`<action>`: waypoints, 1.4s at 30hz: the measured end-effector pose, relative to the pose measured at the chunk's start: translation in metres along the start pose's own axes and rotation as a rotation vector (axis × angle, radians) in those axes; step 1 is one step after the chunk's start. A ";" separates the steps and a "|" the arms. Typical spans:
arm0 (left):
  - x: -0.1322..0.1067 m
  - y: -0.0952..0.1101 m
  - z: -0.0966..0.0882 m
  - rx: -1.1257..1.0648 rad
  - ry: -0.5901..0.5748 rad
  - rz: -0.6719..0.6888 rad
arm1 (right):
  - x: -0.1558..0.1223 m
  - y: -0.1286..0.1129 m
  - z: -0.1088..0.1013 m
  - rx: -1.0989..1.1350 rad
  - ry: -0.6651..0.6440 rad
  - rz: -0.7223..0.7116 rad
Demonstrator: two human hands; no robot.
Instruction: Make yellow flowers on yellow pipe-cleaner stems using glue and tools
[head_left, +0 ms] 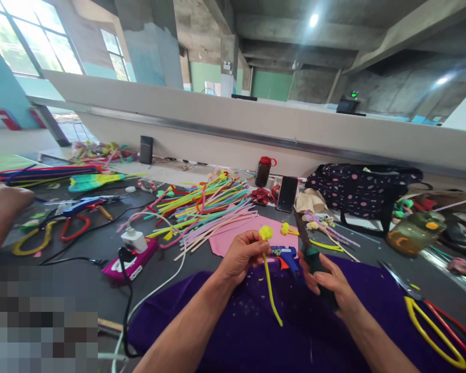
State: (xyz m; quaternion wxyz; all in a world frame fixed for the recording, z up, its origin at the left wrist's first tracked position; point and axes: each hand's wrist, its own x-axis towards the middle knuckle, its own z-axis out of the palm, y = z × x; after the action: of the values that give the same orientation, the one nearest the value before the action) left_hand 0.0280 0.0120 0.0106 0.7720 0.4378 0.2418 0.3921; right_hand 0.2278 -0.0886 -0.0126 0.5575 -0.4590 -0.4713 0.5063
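Note:
A yellow pipe-cleaner flower (265, 232) is pinched between the thumb and fingers of my left hand (241, 255). Its fuzzy stem hangs below the fingers. My right hand (328, 284) is closed around dark green-handled scissors (303, 230), their dark blades pointing up and away. Beyond and between the hands lies a blue glue gun (288, 257), touching neither as far as I can see. A second yellow pipe-cleaner flower (286, 228) rests behind it on a pink sheet (233, 235). Dark purple cloth (233, 331) spreads beneath both hands, sprinkled with small yellow scraps.
Many coloured pipe cleaners (217, 199) are heaped behind the pink sheet. A power strip (130, 267) with cables stands left; large scissors (431, 316) lie right. Along the back are a phone (287, 194), a bottle (263, 172) and a bag (361, 191). A co-worker's hand (10, 199) shows far left.

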 end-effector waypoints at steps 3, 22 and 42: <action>0.002 0.002 -0.004 -0.080 -0.030 -0.016 | 0.006 -0.001 -0.008 -0.315 0.074 -0.036; 0.008 0.002 -0.004 -0.047 -0.078 -0.074 | 0.006 0.006 -0.059 -1.385 0.154 0.075; 0.009 0.005 -0.002 -0.009 -0.096 -0.077 | -0.110 -0.005 -0.190 -1.690 0.709 0.418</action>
State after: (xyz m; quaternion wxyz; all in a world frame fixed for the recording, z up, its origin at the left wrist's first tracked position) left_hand 0.0292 0.0217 0.0136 0.7993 0.4430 0.2192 0.3417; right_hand 0.4121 -0.2052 -0.0402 0.0485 -0.9144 -0.3933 -0.0833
